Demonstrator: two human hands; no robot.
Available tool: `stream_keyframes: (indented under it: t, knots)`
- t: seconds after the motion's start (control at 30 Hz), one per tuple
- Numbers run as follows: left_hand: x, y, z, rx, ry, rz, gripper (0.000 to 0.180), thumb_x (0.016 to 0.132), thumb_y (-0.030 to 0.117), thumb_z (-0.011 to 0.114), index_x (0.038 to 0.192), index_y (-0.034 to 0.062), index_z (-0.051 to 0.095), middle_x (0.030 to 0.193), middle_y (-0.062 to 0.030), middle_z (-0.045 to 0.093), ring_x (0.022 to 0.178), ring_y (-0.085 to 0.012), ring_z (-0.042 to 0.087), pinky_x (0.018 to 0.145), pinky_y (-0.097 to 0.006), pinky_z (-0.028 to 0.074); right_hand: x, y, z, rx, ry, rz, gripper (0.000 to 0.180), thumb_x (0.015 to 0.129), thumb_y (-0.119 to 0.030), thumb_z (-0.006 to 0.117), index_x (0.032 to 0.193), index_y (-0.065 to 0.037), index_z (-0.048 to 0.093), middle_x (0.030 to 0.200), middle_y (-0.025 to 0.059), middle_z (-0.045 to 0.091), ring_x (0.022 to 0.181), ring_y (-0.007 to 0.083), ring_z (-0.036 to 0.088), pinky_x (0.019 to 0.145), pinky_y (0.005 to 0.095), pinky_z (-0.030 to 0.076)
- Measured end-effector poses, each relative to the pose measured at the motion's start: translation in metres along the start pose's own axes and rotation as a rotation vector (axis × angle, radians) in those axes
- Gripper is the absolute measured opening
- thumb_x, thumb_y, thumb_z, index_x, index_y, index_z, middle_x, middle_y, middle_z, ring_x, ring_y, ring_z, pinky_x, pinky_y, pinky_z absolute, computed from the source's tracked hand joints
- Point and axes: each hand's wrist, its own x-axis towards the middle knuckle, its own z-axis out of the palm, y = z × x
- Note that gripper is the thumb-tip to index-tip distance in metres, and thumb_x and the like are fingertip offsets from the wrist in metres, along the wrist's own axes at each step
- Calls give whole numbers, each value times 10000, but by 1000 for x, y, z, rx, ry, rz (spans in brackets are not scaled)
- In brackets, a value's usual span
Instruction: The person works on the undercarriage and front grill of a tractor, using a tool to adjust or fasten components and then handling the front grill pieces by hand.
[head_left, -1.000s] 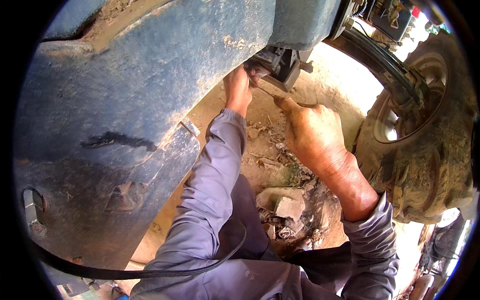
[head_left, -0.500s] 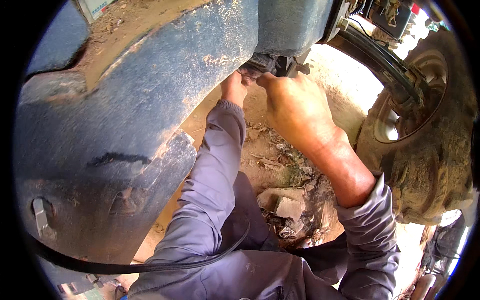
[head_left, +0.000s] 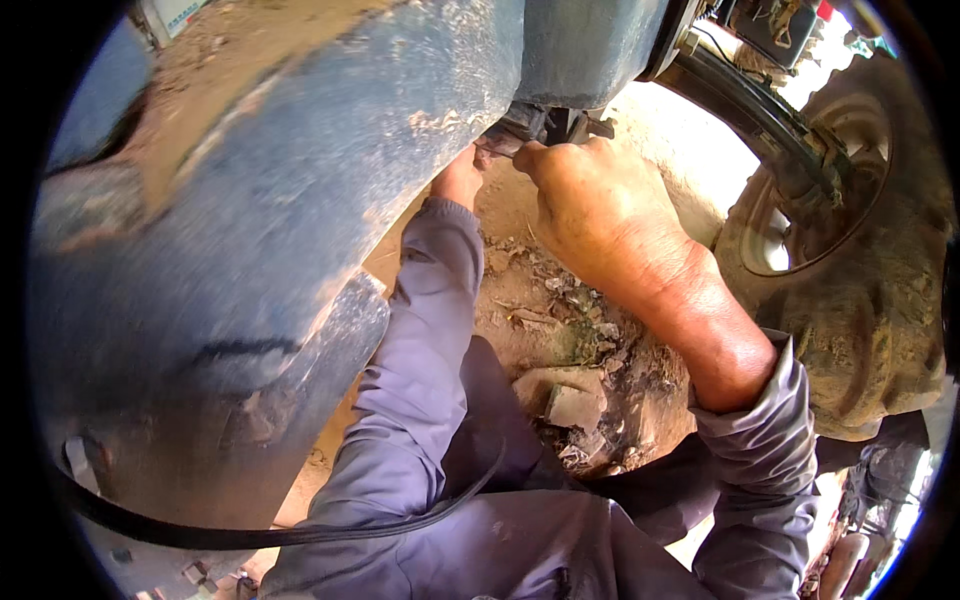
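Both my hands reach under the lower edge of a worn blue metal panel (head_left: pixel 400 130), close to a dark mechanical part (head_left: pixel 522 122). My left hand (head_left: pixel 462 178) is at that edge, its bent fingers closed and partly hidden beside the part. Just to the right is my right hand (head_left: pixel 600 195), back up, with the fingers curled in and the thumb side toward the left fingertips. A thin dark line, perhaps a wire or a slim rod, shows between the two hands. What either hand grips is too small and covered to name.
A big muddy tractor tyre (head_left: pixel 830 290) stands at the right, joined to a dark axle beam (head_left: pixel 745 110). Broken stone (head_left: pixel 575 400) and dry litter lie on the dirt between my arms. A black strap or cable (head_left: pixel 230 538) crosses the lower left over my sleeve.
The view has shifted a little. My right wrist and forearm sit slightly farther right, while both hands stay at the same dark part beneath the panel.
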Motion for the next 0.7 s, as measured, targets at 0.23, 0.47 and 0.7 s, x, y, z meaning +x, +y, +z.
stream_keyframes:
  t: [0.23, 0.47, 0.7]
  knots:
    - [8, 7, -4, 70, -12, -145, 261, 962, 237, 516, 736, 107, 510, 601, 1, 474, 453, -107, 408, 393, -254, 290, 19, -2, 7, 4, -60, 0, 138, 770, -72, 599, 856, -29, 699, 816, 207, 697, 820, 374, 701, 724, 461, 567]
    - [3, 4, -3, 124, -37, -206, 269, 969, 216, 479, 732, 93, 512, 594, -23, 463, 447, -117, 371, 403, -265, 293, 4, 18, 9, 26, 7, 2, 147, 770, -46, 586, 861, -27, 700, 769, 221, 679, 812, 390, 692, 744, 474, 566]
    - [-10, 3, -1, 122, -111, -38, 216, 930, 194, 472, 750, 88, 529, 614, -36, 506, 454, -126, 377, 426, -285, 283, 12, 27, 13, 128, -12, 39, 187, 771, -56, 585, 900, -42, 719, 823, 238, 688, 837, 395, 691, 782, 470, 562]
